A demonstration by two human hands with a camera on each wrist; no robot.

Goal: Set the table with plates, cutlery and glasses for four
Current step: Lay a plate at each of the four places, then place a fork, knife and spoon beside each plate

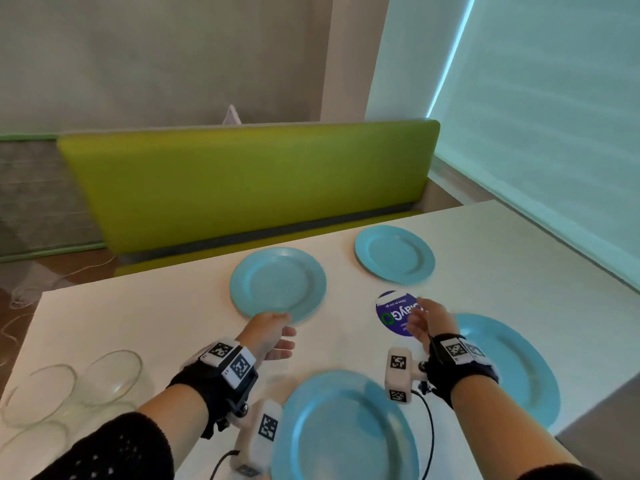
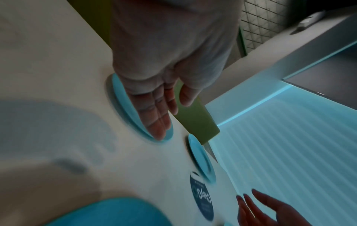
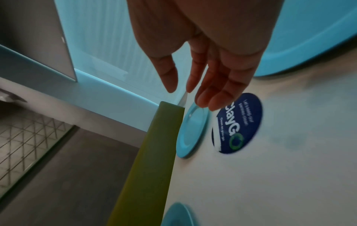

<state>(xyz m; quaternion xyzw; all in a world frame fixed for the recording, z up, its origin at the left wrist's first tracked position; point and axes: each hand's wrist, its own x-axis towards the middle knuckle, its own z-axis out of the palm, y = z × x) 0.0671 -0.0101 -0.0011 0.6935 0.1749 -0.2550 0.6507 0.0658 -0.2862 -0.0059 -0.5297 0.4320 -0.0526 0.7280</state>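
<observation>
**Four plates down, both hands free over the surface**

Landmark: the round blue sticker (image 1: 398,313) on the white surface (image 1: 156,323).

- Far-left plate (image 1: 278,284): beyond and left of the sticker, flat, close to the far edge of the surface. Bare strip between it and the sticker.
- Far-right plate (image 1: 394,254): just beyond the sticker, near it but apart, also close to the far edge.
- Near-right plate (image 1: 512,368): right of the sticker and nearer the camera; its outer rim reaches the right edge of the surface, possibly over it, can't tell.
- Near plate (image 1: 346,427): on the near side of the sticker, blurred, runs out of the bottom of the frame.
- Two clear glasses (image 1: 114,375) (image 1: 38,393): well left of the sticker, near the left edge, touching or almost; blur hides which.
- Left hand (image 1: 270,336): left of the sticker, at the near rim of the far-left plate. Grip wide, fingers straight and relaxed, nothing in it. Wrist view shows fingertips over that rim; contact can't be told.
- Right hand (image 1: 427,323): over the near-right part of the sticker, fingers loosely extended. Grip wide, holding nothing.
- Green bench back (image 1: 242,181): beyond the sticker, past the far edge of the surface.
- Open room: bare surface left of the sticker, between the glasses and the plates.
</observation>
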